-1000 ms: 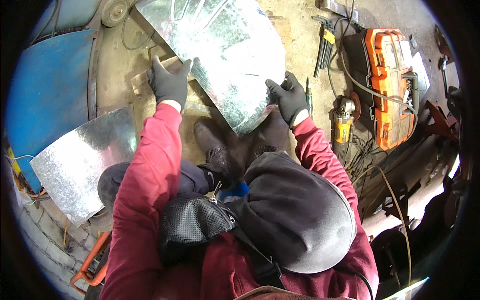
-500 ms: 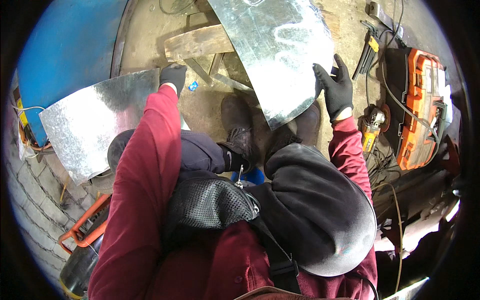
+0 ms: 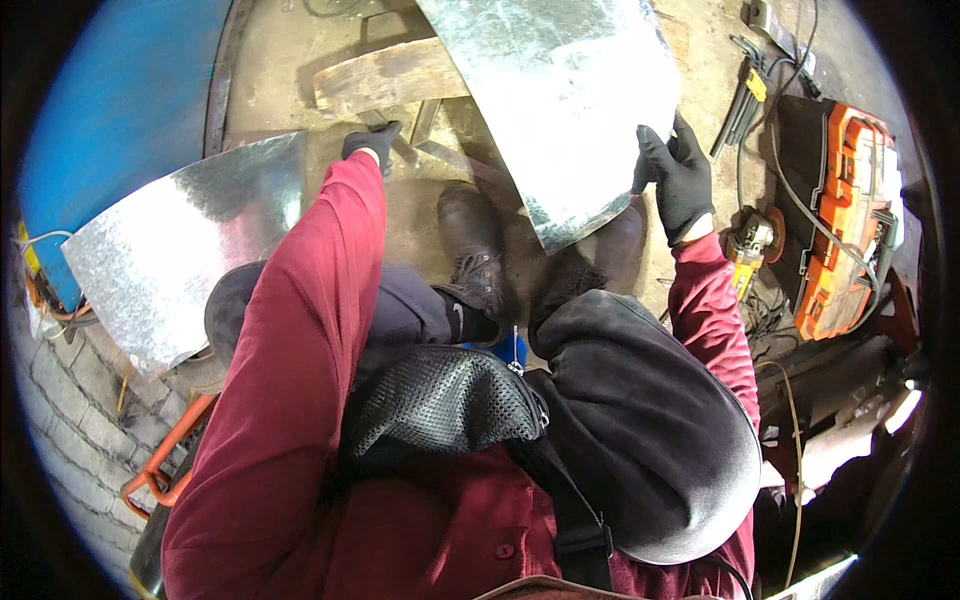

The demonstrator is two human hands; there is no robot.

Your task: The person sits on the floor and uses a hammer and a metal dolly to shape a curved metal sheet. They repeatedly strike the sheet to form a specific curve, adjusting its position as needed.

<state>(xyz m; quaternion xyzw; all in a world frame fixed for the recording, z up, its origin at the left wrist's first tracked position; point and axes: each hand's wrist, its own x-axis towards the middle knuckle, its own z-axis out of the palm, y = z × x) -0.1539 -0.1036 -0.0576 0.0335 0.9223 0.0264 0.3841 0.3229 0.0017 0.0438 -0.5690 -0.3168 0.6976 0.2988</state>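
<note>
My right hand [image 3: 675, 180], in a black glove, grips the lower right edge of a large shiny metal sheet [image 3: 565, 110] held over the floor. My gloved left hand [image 3: 370, 140] is just below a wooden board [image 3: 375, 75], beside thin strips under it; its fingers look bent, and what they hold, if anything, is hidden. Left of that hand a second metal sheet [image 3: 170, 250] lies against a blue panel [image 3: 125, 100]. My boots [image 3: 470, 240] show below the held sheet.
At the right are an orange-and-black toolbox [image 3: 838, 225], an angle grinder [image 3: 750, 245] with cables and a set of hex keys [image 3: 738, 110]. An orange tubular frame [image 3: 170, 455] is at the lower left, by grey paving [image 3: 75, 430].
My left hand has left the large sheet's left edge, dropped toward the board, then shifted slightly right. The sheet, in my right hand, has moved right, uncovering the board. The view has shifted.
</note>
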